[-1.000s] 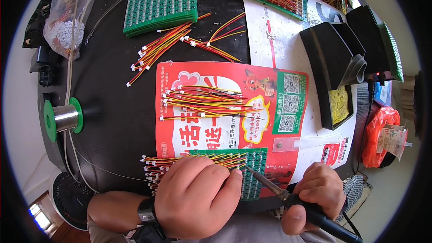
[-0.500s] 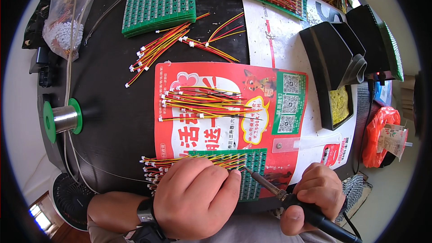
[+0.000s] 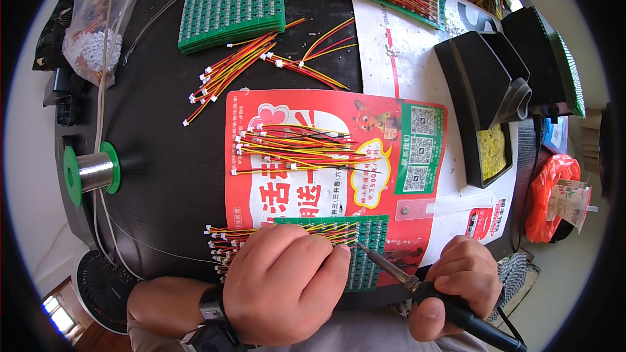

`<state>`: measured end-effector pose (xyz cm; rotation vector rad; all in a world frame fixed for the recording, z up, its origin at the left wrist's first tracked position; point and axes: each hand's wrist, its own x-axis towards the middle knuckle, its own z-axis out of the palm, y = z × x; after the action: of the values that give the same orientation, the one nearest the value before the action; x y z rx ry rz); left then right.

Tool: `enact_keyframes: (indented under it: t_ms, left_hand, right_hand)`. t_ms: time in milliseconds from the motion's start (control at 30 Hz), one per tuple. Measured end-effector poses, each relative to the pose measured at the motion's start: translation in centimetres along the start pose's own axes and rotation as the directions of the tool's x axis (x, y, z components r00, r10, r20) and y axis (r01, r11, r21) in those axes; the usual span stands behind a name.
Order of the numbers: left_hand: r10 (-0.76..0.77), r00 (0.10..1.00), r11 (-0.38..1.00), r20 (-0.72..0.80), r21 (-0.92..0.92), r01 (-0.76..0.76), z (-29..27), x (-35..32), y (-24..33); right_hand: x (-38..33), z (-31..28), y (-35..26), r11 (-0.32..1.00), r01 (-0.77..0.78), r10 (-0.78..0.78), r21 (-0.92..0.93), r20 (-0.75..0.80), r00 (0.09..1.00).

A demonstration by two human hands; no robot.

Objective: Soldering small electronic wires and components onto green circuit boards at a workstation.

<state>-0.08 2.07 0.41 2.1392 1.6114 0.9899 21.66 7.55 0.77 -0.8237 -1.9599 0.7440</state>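
Observation:
My left hand (image 3: pixel 283 283) lies palm down on a green circuit board (image 3: pixel 365 254) at the near table edge, fingers pressed over its left part and over a row of red, yellow and black wires (image 3: pixel 225 238) fanning out to the left. My right hand (image 3: pixel 456 287) grips the black handle of a soldering iron (image 3: pixel 407 280). The iron's thin tip points up-left and meets the board just right of my left fingertips. The board rests on a red printed sheet (image 3: pixel 326 156).
A loose wire bundle (image 3: pixel 300 150) lies on the red sheet. A solder spool (image 3: pixel 91 173) sits at left, stacked green boards (image 3: pixel 235 3) and scattered wires (image 3: pixel 261 62) farther back. A black iron stand (image 3: pixel 489 104) with a yellow sponge stands right, beside a red bag (image 3: pixel 548 195).

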Motion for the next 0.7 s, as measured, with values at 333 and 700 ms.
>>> enact_keyframes:
  t_ms: [333, 700]
  left_hand:
    - [-0.012, 1.0, 1.0, 0.025, 0.026, 0.011, -0.18, 0.58, 0.37]
    - [0.018, 0.999, 1.0, 0.05, 0.018, -0.019, -0.25, 0.49, 0.15]
  right_hand:
    - [0.39, -0.43, 0.21, 1.0, 0.022, -0.022, 0.007, 0.065, 0.998]
    - [0.27, -0.25, 0.1, 1.0, 0.026, -0.027, 0.004, 0.055, 0.998]
